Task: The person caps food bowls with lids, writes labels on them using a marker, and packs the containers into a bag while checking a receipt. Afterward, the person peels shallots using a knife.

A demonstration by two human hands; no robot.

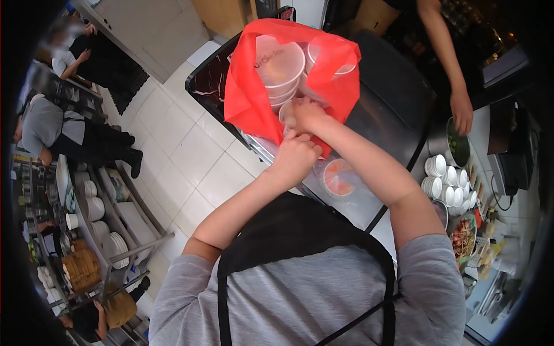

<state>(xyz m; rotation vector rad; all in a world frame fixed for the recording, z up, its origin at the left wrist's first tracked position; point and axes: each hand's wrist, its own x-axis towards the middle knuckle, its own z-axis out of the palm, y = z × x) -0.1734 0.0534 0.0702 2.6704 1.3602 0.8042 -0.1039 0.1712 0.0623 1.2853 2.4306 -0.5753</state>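
"Now, head camera: where's the red bag [241, 98]?"

"Upper centre of the frame, mouth open, stacked plastic tubs [281, 64] inside!"

"And the hands?"

"Right hand [307, 117] is in the bag's mouth, fingers bent beside a small cup [284, 111]; whether it grips that, I can't tell. Left hand [297, 160] is curled, nearly closed, at the bag's lower edge; its hold is hidden from us."
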